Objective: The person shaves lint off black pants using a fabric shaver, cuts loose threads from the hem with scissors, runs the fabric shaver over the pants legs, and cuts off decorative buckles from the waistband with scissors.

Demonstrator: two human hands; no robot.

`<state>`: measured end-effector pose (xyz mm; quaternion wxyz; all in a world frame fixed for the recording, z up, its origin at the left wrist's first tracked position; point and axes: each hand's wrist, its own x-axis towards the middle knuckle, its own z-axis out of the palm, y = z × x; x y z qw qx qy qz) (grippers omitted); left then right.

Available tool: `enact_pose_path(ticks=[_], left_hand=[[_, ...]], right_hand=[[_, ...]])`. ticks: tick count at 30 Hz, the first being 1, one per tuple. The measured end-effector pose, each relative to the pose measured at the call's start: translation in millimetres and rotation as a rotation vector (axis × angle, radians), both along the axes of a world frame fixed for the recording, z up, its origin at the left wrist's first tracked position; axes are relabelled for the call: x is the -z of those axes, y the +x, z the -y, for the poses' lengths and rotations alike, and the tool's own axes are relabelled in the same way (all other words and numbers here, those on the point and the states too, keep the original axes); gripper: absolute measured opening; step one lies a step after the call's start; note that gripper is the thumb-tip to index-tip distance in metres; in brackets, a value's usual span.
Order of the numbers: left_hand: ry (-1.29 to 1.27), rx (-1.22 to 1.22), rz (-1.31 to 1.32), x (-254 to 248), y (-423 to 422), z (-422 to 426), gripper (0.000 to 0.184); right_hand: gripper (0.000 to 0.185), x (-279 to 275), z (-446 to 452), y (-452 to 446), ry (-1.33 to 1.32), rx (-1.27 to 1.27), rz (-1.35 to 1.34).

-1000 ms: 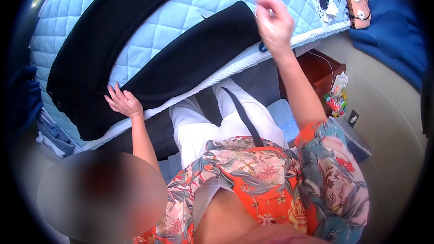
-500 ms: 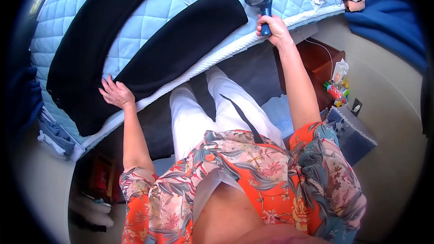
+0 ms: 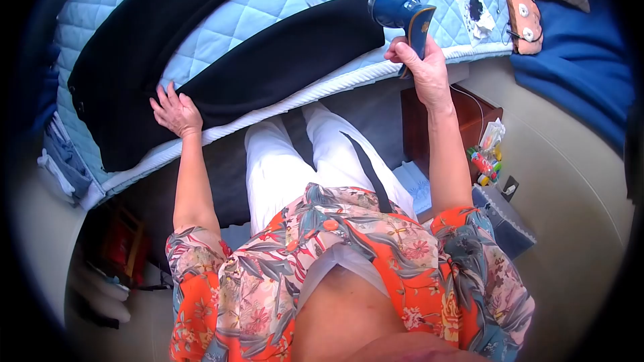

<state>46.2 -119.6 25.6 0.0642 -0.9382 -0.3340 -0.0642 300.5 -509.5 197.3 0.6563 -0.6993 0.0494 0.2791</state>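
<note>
Black trousers (image 3: 282, 60) lie spread on a light blue quilted bedspread (image 3: 228, 43), with one leg along the bed's near edge. My left hand (image 3: 177, 112) rests on the black cloth, fingers spread and holding nothing. My right hand (image 3: 424, 70) is wrapped round the handle of a blue lint shaver (image 3: 396, 5). The shaver is raised beside the end of the near trouser leg, its round head turned up and its working face out of sight.
A white tissue with dark fluff (image 3: 476, 17) and an orange case (image 3: 524, 20) lie at the bed's right. Blue cloth (image 3: 577, 74) hangs beyond. Below stand a brown cabinet (image 3: 443, 124) and a grey box (image 3: 503, 221). Folded clothes (image 3: 67, 161) are at the left.
My right hand, blurred and raised a second ago, now shows the lint shaver in its grip, turned over since the middle frame. My left hand stays on the black cloth.
</note>
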Motion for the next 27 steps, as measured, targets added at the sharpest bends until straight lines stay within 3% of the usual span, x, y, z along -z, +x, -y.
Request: enact_pose_path(ticks=[7,11,12,15,21,24,27], left_hand=[[0.009,0.014,0.035,-1.5,0.4,0.0,0.043],[0.009,0.000,0.012,-3.0,0.7,-0.2,0.044],[0.003,0.004,0.011,-4.3,1.4,0.2,0.044],[0.010,-0.009,-0.001,-2.0,-0.4,-2.3,0.044],[-0.060,-0.036,0.071,-14.5,4.3,2.5,0.044],[-0.096,-0.041,0.092,-15.5,2.5,2.4,0.044],[-0.123,-0.062,0.096,-18.0,3.2,2.2,0.044]], right_hand=[[0.030,3.8,-29.9,-6.6,0.026,-0.149,0.077],[0.035,10.4,-47.0,-4.5,0.238,-0.121,-0.122],[0.047,10.0,-53.0,-4.5,0.194,-0.114,-0.120],[0.052,12.1,-65.7,1.9,0.153,-0.052,-0.233],[0.045,15.3,-83.3,22.6,0.257,-0.083,-0.310],[0.040,17.5,-104.1,26.2,0.178,-0.061,-0.292],[0.039,25.1,-133.4,27.2,0.076,-0.223,-0.256]])
